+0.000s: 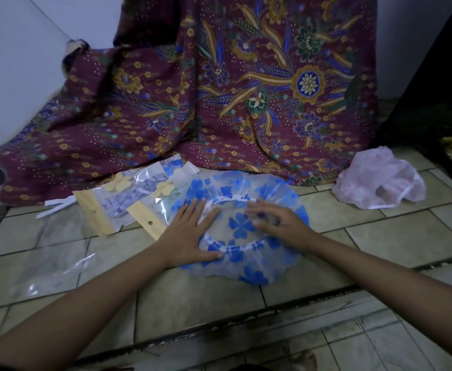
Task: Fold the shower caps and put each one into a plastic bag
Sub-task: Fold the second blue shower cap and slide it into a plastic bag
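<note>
Tiled floor (pixel 200 303): pale rectangular tiles with dark joints. Near its middle lies a blue-flowered shower cap (pixel 241 226), spread flat with the white elastic rim facing up. Just left of the cap are two filled plastic bags (pixel 117 202) with yellow header cards, overlapping, the nearer one meeting the cap's edge. Farther left of the cap lie white strips (pixel 56 206). Left of the cap and closer to the viewer, an empty clear plastic bag (pixel 56 266) lies flat. Well to the cap's right is a crumpled pink shower cap (pixel 377 180). Behind the cap, a maroon patterned cloth (pixel 192 116) drapes onto the tiles.
</note>
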{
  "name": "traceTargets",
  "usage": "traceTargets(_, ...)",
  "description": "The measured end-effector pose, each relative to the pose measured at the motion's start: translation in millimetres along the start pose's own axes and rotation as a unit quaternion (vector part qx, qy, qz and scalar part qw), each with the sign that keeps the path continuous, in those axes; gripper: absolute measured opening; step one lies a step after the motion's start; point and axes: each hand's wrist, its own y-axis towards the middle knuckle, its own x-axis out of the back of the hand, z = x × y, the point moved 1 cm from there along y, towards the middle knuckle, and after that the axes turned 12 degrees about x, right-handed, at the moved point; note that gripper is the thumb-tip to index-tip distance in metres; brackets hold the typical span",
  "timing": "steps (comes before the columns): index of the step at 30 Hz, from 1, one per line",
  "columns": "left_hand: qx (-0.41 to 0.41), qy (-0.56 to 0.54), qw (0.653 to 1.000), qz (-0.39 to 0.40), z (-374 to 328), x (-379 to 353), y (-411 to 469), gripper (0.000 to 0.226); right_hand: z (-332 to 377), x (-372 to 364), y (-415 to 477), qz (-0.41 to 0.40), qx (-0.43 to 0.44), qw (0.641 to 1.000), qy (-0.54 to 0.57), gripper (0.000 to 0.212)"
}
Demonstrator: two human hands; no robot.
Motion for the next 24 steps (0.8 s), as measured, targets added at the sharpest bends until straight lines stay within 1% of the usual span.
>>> traceTargets(1,0.008,-0.008,1.000,0.006,-3,0,1,0.104,-3,2,1,-0.066,0.016,0.998,-0.016,0.023)
traceTargets(2,0.015,-0.020,1.000,0.008,-5,0,1,0.101,-5,4,2,-0.109,0.021,0.993,-0.034,0.022)
traceTargets(3,0.019,-0.030,0.999,0.007,-7,-1,2,0.100,-8,7,3,-0.129,0.016,0.990,-0.053,0.023)
traceTargets(4,0.022,-0.034,0.999,0.005,-7,-1,2,0.100,-11,11,4,-0.124,0.006,0.989,-0.080,0.026)
traceTargets(6,0.024,-0.023,0.999,-0.001,-7,-2,2,0.099,-21,19,2,-0.054,-0.016,0.984,-0.170,0.042)
traceTargets(8,0.021,-0.010,1.000,0.002,-7,-2,3,0.098,-32,23,-1,0.028,-0.028,0.961,-0.275,0.064)
traceTargets(10,0.021,-0.016,1.000,0.007,-7,0,4,0.096,-41,25,-3,0.069,-0.053,0.930,-0.357,0.083)
traceTargets(11,0.027,-0.029,0.999,-0.006,-6,1,5,0.096,-44,26,-3,0.079,-0.065,0.919,-0.380,0.090)
traceTargets(13,0.051,-0.062,0.995,-0.058,-5,8,10,0.096,-45,26,-3,0.098,-0.075,0.906,-0.406,0.100)
traceTargets(15,0.062,-0.060,0.993,-0.077,-1,13,14,0.090,-46,25,-3,0.113,-0.073,0.899,-0.417,0.112)
traceTargets(17,0.043,-0.012,0.997,-0.060,0,11,15,0.095,-47,26,-3,0.120,-0.074,0.896,-0.420,0.119)
traceTargets(19,0.057,0.019,0.998,-0.035,0,5,12,0.100,-47,30,-2,0.133,-0.069,0.909,-0.388,0.119)
traceTargets(20,0.080,0.023,0.996,-0.028,-2,3,12,0.102,-45,33,-3,0.138,-0.059,0.923,-0.354,0.115)
traceTargets(22,0.113,0.022,0.993,-0.011,-7,1,12,0.103,-40,39,-10,0.124,-0.033,0.954,-0.270,0.099)
traceTargets(24,0.110,0.015,0.994,-0.009,-8,4,10,0.100,-39,44,-19,0.093,-0.007,0.970,-0.226,0.087)
